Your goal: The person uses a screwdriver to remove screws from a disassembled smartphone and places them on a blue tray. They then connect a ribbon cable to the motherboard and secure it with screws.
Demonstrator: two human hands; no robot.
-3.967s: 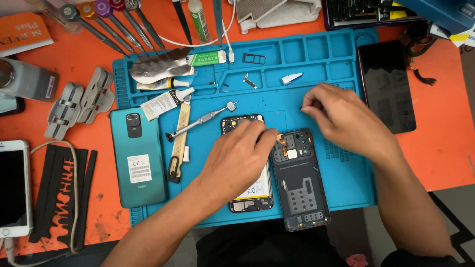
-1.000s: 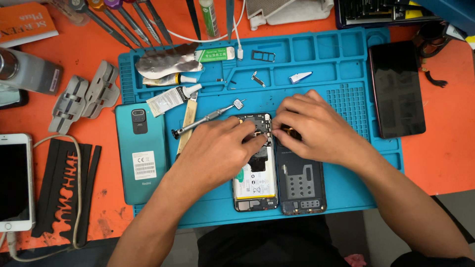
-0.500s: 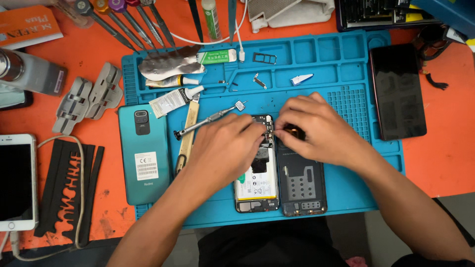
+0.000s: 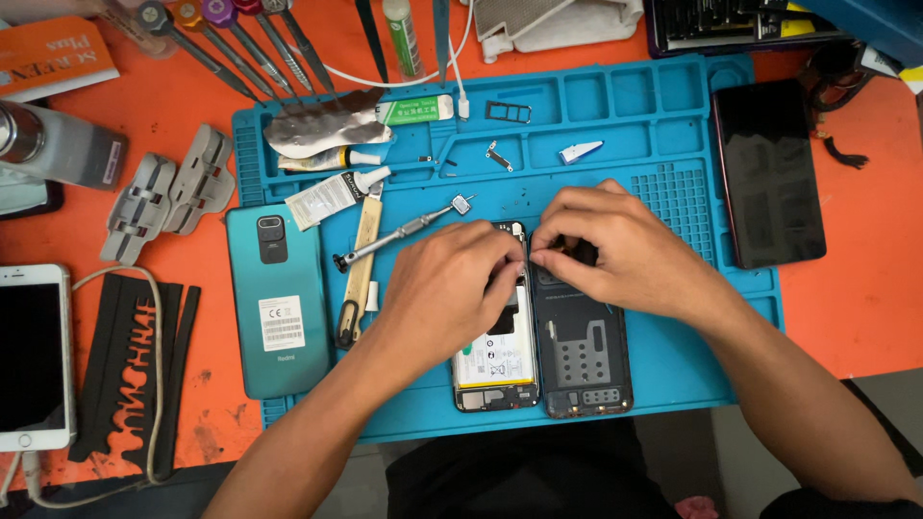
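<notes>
Two hands meet at the top of an opened phone.

The left hand (image 4: 452, 288) rests flat on the open phone (image 4: 497, 360); the right hand (image 4: 615, 245) pinches something tiny at its top. The phone's long side points toward the person, on the blue mat (image 4: 673, 370).

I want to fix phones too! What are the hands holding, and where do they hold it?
Both hands, left and right, pinch at the top end of the opened phone and dark inner frame. Whether they grip a small part cannot be told.
</notes>
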